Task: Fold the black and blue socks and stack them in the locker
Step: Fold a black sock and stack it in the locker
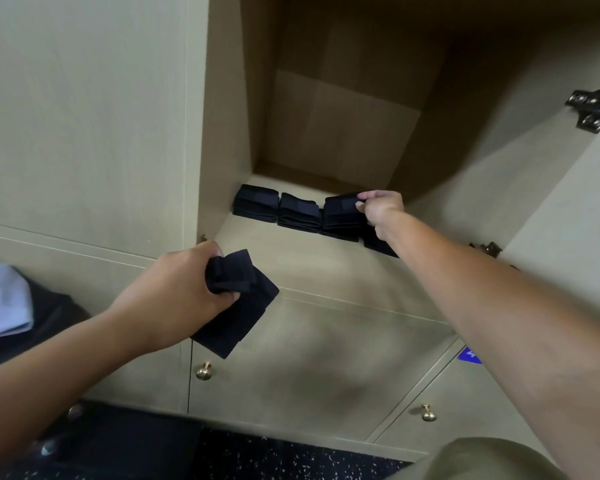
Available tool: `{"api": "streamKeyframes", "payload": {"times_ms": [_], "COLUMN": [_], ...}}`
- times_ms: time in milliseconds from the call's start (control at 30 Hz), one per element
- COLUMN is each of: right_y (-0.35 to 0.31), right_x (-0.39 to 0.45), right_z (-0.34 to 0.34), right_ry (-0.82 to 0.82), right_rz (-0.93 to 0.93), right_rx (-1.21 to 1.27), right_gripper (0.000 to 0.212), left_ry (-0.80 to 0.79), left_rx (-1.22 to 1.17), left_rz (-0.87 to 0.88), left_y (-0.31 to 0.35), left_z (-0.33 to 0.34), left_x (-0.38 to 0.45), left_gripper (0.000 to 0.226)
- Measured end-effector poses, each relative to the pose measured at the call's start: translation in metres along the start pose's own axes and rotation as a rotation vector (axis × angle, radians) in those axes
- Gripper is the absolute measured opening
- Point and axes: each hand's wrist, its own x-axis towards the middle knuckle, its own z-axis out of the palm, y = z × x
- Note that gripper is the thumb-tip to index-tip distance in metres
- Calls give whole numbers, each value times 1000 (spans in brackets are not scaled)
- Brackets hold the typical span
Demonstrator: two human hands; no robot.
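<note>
**Socks going into the open locker**

The locker [222,116] stands open in the middle of the frame, and on its shelf [291,258] lies a row of folded dark socks. The left stack [256,203] is near the left wall, the middle stack [299,212] is just beside it, and the right stack [342,214] touches the middle one. A further dark piece [378,244] shows below the right forearm, partly hidden.

The right hand [381,209], right of centre, reaches into the locker; its fingers [368,196] are curled and pinch the top sock of the right stack at its right edge.

The left hand [174,282], lower left of centre, is in front of the shelf edge. Its fingers are clamped on a folded black sock [239,299], which hangs down over the closed door below.

At the left edge lies a light blue cloth [4,299] on something dark. Two brass knobs [204,371] sit on the lower doors.
</note>
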Motion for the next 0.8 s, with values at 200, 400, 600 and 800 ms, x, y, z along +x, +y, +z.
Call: {"api": "streamKeyframes", "payload": {"times_ms": [200,400,600,800], "right_y": [2,3,-2,-5], "right_x": [9,10,-1,-39], "right_z": [6,2,1,2], "right_ry": [-22,-16,-49,-81], "right_rz": [3,-106,-209,-325], "right_rx": [-62,-374,-555,-458], "right_gripper": [17,19,14,8], "left_ry": [-5,-27,-25,-24], "left_rx": [0,11,-18,-151], "left_rz": [5,-2,-43,-116], "left_y": [0,-1,-5,-3], "left_z": [3,6,4,2], "left_x": [4,5,8,11], "left_gripper": [24,23,22,26]}}
